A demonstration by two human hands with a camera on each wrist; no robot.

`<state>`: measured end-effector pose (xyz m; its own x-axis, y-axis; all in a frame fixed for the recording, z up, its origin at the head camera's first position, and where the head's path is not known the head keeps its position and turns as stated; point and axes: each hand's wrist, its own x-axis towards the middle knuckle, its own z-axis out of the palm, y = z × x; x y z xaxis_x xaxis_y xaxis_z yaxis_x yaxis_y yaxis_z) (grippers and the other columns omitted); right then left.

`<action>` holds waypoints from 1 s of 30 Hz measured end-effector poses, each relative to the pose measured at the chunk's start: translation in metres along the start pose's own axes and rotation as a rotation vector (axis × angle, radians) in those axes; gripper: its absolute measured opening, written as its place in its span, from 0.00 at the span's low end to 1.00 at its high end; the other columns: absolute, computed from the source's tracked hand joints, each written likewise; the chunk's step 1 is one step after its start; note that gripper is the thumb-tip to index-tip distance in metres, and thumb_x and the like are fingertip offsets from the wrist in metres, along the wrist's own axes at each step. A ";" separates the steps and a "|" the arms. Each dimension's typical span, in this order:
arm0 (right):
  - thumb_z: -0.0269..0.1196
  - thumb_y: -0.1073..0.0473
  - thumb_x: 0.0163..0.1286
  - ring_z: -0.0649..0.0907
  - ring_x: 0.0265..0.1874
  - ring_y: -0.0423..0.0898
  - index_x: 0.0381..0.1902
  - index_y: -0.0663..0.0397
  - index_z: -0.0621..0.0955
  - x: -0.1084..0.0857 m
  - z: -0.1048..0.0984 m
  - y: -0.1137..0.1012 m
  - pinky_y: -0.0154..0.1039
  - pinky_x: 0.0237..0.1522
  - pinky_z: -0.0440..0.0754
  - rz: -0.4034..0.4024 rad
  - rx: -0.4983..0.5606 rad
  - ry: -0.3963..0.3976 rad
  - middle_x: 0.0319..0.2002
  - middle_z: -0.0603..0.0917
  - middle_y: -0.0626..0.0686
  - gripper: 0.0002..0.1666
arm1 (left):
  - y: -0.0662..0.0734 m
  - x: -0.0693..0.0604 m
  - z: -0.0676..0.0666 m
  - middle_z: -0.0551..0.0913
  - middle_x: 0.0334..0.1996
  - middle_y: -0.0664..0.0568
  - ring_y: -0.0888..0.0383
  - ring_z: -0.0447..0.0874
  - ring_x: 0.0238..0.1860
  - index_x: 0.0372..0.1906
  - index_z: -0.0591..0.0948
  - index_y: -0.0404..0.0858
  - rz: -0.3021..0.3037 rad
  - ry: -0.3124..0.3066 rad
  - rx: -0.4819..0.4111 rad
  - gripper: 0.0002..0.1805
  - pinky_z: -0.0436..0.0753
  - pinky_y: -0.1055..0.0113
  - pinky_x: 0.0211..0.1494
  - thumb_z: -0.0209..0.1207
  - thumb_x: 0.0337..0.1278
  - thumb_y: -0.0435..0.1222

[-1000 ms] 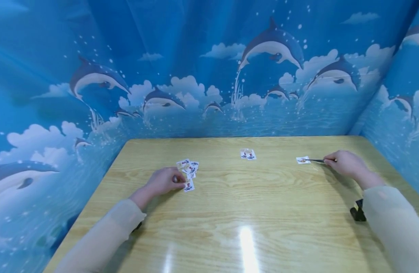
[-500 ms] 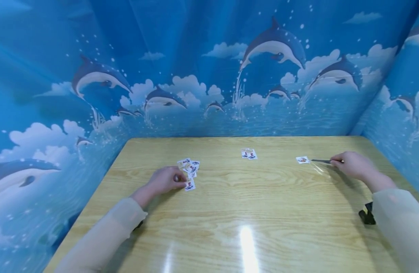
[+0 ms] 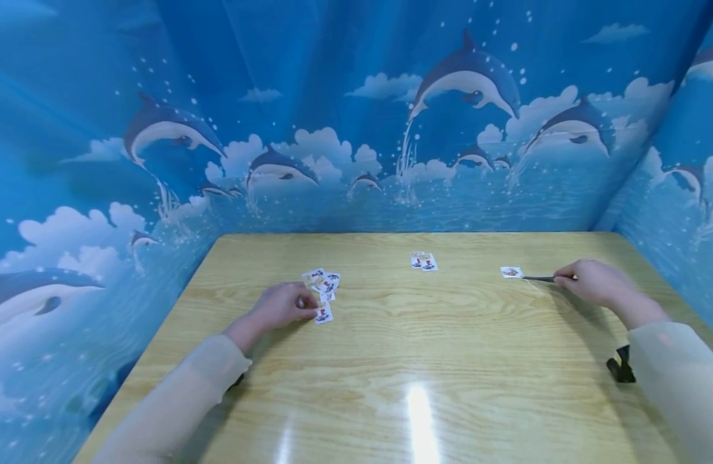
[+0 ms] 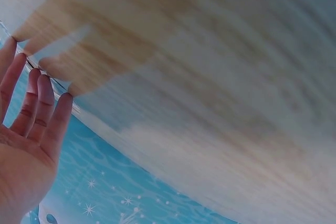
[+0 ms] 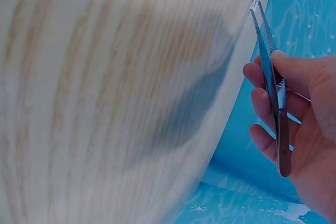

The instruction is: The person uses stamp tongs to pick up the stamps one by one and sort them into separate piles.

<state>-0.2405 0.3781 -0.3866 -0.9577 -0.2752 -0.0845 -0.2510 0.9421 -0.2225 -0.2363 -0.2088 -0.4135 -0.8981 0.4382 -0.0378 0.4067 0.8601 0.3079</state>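
Note:
My left hand (image 3: 279,305) rests its fingertips at the left edge of the lowest small printed card (image 3: 323,313). Above that card lies a loose pile of overlapping cards (image 3: 326,283). The left wrist view shows the fingers of the left hand (image 4: 34,108) nearly straight, their tips touching the tabletop. At the right, my right hand (image 3: 594,282) holds dark metal tweezers (image 3: 540,279), with their tips at the lower right corner of a single card (image 3: 511,272). In the right wrist view the tweezers (image 5: 278,108) lie between thumb and fingers, their tips slightly apart.
Two overlapping cards (image 3: 423,261) lie near the back middle of the wooden table (image 3: 438,335). A blue curtain with dolphins (image 3: 333,129) hangs behind the table and along its sides. Light reflects off the near part of the tabletop.
The tweezers drew back right from the single card, then came left again to its corner. That card has shifted slightly left and turned a little. The left hand has stayed almost still.

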 end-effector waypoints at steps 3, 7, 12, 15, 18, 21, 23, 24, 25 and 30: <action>0.57 0.61 0.70 0.81 0.42 0.66 0.51 0.72 0.80 -0.001 -0.001 0.001 0.58 0.41 0.77 0.009 0.007 0.005 0.46 0.82 0.71 0.18 | 0.001 0.001 -0.001 0.78 0.30 0.63 0.64 0.75 0.31 0.37 0.87 0.50 0.010 0.006 0.003 0.08 0.76 0.63 0.37 0.68 0.54 0.46; 0.57 0.62 0.71 0.83 0.34 0.57 0.52 0.74 0.79 0.000 -0.003 -0.002 0.52 0.35 0.77 0.005 0.021 0.027 0.44 0.82 0.70 0.19 | 0.003 0.001 -0.002 0.78 0.30 0.63 0.64 0.75 0.31 0.37 0.87 0.50 0.019 0.007 -0.001 0.08 0.76 0.63 0.37 0.68 0.54 0.46; 0.55 0.58 0.74 0.83 0.35 0.56 0.53 0.74 0.78 0.004 -0.007 -0.023 0.57 0.39 0.78 -0.027 0.044 0.066 0.41 0.84 0.66 0.21 | 0.003 0.001 -0.002 0.77 0.30 0.63 0.64 0.74 0.30 0.37 0.87 0.49 0.019 -0.003 -0.006 0.07 0.76 0.63 0.37 0.68 0.54 0.46; 0.54 0.55 0.75 0.83 0.30 0.52 0.53 0.71 0.79 0.008 -0.008 -0.045 0.54 0.36 0.78 -0.049 0.069 0.101 0.41 0.85 0.64 0.22 | 0.002 0.001 -0.001 0.78 0.29 0.63 0.64 0.74 0.30 0.36 0.87 0.49 0.022 -0.002 -0.008 0.07 0.76 0.62 0.37 0.69 0.54 0.45; 0.55 0.54 0.75 0.77 0.22 0.44 0.54 0.67 0.80 0.014 -0.008 -0.069 0.45 0.28 0.74 -0.068 0.088 0.125 0.44 0.84 0.63 0.22 | -0.001 0.001 0.000 0.78 0.30 0.63 0.64 0.75 0.31 0.36 0.86 0.49 0.028 0.003 -0.005 0.07 0.76 0.61 0.38 0.69 0.54 0.46; 0.56 0.54 0.74 0.75 0.21 0.43 0.55 0.64 0.80 0.020 -0.008 -0.090 0.43 0.27 0.72 -0.104 0.090 0.147 0.46 0.84 0.62 0.21 | -0.002 0.000 0.000 0.78 0.30 0.64 0.63 0.76 0.32 0.36 0.86 0.50 0.031 0.008 0.000 0.08 0.77 0.61 0.39 0.69 0.53 0.46; 0.57 0.54 0.74 0.77 0.23 0.43 0.55 0.62 0.81 0.025 -0.007 -0.103 0.45 0.28 0.73 -0.148 0.078 0.161 0.46 0.84 0.61 0.20 | -0.003 0.000 0.000 0.78 0.30 0.64 0.63 0.76 0.32 0.37 0.86 0.50 0.038 0.009 -0.003 0.08 0.77 0.61 0.39 0.69 0.53 0.46; 0.57 0.55 0.73 0.79 0.25 0.44 0.55 0.61 0.81 0.027 -0.006 -0.109 0.46 0.29 0.75 -0.168 0.075 0.167 0.46 0.84 0.60 0.19 | -0.003 0.000 0.000 0.78 0.30 0.64 0.64 0.76 0.32 0.37 0.86 0.50 0.039 0.010 -0.003 0.08 0.77 0.61 0.38 0.69 0.53 0.46; 0.58 0.55 0.73 0.80 0.27 0.44 0.54 0.60 0.82 0.029 -0.004 -0.115 0.48 0.31 0.76 -0.192 0.069 0.174 0.46 0.85 0.59 0.19 | -0.003 0.000 0.000 0.78 0.30 0.64 0.64 0.76 0.32 0.36 0.86 0.50 0.041 0.011 -0.001 0.08 0.77 0.62 0.38 0.69 0.53 0.46; 0.60 0.55 0.72 0.82 0.30 0.44 0.53 0.58 0.83 0.043 0.005 -0.149 0.47 0.33 0.78 -0.271 0.112 0.167 0.45 0.85 0.56 0.17 | -0.002 -0.001 -0.001 0.78 0.30 0.63 0.64 0.76 0.32 0.36 0.86 0.49 0.034 0.009 -0.004 0.08 0.77 0.61 0.39 0.69 0.53 0.46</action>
<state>-0.2437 0.2253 -0.3621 -0.8704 -0.4686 0.1509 -0.4915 0.8096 -0.3209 -0.2367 -0.2111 -0.4135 -0.8851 0.4651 -0.0186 0.4366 0.8434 0.3130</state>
